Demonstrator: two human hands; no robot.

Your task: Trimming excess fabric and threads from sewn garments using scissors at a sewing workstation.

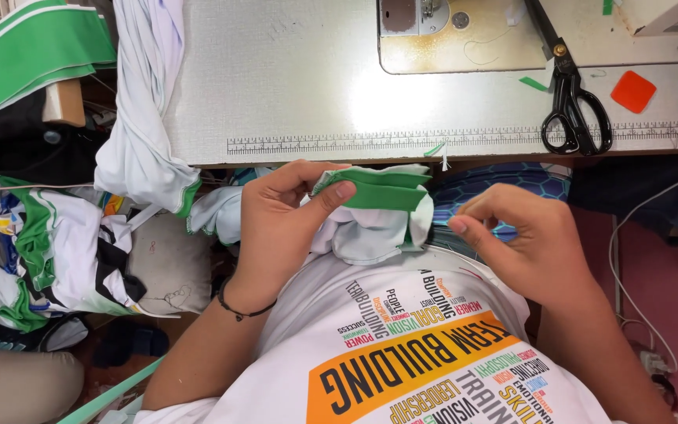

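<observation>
The left hand (280, 224) pinches a folded strip of green ribbed knit fabric (382, 188) between thumb and forefinger, holding it just below the front edge of the pale, speckled worktop (276, 86). The strip is sewn to a crumpled piece of soft white jersey cloth (366, 232) that bunches under it, in front of the person's chest. The right hand (523, 239) is just beside the cloth, its fingertips drawn together near the strip's end; whether it grips anything I cannot tell. A printed ruler scale (464, 140) runs along the worktop's edge. Black-handled steel scissors (570, 98) lie flat on it, near a small orange square patch (633, 91). A long white garment with green trim (147, 110) drapes over the worktop's left corner.
</observation>
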